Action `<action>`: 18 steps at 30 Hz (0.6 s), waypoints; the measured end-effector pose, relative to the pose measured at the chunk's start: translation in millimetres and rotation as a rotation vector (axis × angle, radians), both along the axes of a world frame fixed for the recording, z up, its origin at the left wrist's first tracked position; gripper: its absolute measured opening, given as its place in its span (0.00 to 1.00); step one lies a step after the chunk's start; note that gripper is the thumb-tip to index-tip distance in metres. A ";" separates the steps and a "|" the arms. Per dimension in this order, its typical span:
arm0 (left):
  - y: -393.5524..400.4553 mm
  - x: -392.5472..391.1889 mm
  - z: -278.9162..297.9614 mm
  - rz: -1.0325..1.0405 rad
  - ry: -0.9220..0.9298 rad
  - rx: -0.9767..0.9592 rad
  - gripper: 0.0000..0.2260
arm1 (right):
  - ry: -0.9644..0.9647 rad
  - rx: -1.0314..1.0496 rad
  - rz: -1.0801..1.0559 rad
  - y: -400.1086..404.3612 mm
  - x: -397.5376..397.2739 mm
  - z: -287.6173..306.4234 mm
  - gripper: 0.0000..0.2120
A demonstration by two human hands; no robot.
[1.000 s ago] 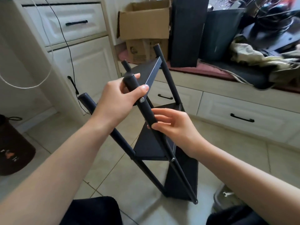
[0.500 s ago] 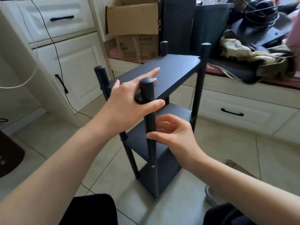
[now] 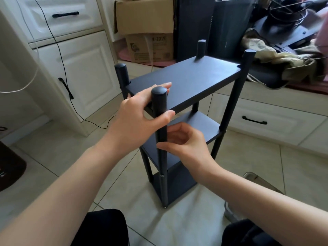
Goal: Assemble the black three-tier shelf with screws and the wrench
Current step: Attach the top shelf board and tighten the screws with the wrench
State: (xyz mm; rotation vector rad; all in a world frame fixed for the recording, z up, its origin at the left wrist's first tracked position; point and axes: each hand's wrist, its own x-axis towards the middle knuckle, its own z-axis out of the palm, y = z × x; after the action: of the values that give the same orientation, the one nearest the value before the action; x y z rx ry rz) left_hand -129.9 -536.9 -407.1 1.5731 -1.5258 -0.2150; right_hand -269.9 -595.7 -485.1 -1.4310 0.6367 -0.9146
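The black three-tier shelf (image 3: 191, 80) stands upright on the tiled floor in front of me, all three boards fixed between four round posts. My left hand (image 3: 138, 118) grips the top of the near post (image 3: 159, 100), thumb wrapped round it and fingers lying on the top board. Just below, my right hand (image 3: 188, 148) curls at the same post, its thumb across the front and its fingers bent behind. A small screw head (image 3: 161, 175) shows low on that post. No wrench is in view.
White cabinets (image 3: 85, 68) with a hanging black cable (image 3: 65, 82) stand to the left. Cardboard boxes (image 3: 145, 16) and dark clutter fill the back. A low drawer bench (image 3: 266, 114) runs along the right. A metal tray (image 3: 257, 180) lies by my right arm, and a dark basket (image 3: 10, 167) sits far left.
The shelf has swung from tilted on its side to standing upright on the floor. Both hands stayed on the near post throughout.
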 end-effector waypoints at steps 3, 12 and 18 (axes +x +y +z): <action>0.8 2.5 -7.1 0.049 -0.067 -0.042 0.22 | 0.054 0.032 0.052 -4.7 -3.1 4.0 0.14; 1.0 0.9 -24.4 0.068 -0.169 -0.108 0.25 | 0.107 0.115 -0.039 -36.1 -37.9 26.4 0.04; 1.4 -1.9 -31.9 0.073 -0.149 -0.096 0.30 | -0.099 0.395 -0.212 -79.3 -59.5 48.4 0.15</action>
State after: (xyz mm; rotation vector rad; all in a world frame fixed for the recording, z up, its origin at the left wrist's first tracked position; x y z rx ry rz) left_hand -131.9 -535.5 -439.0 1.5940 -1.5648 0.0169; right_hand -329.4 -675.1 -436.8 -0.9735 0.8531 -0.9552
